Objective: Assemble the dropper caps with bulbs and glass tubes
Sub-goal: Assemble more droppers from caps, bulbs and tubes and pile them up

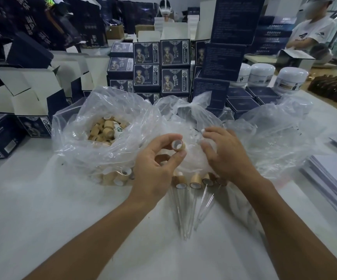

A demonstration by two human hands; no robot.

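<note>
My left hand (pixel 157 168) pinches a wooden dropper cap (pixel 178 145) with a white inside between thumb and fingers, above the table. My right hand (pixel 225 153) hovers to its right over a clear plastic bag (pixel 185 122), its fingertips at a small white piece (pixel 203 130); whether it is held I cannot tell. Assembled droppers (pixel 195 181) with wooden caps and glass tubes (pixel 180 215) lie on the white table below my hands. A clear bag of loose wooden caps (pixel 105 129) stands at the left.
Dark blue product boxes (pixel 159 65) are stacked behind the bags. Open white cartons (pixel 28 85) sit at the left, white jars (pixel 262 74) at the back right, stacked paper sheets (pixel 335 178) at the right edge. A person in a white shirt (pixel 310 31) works at the far right.
</note>
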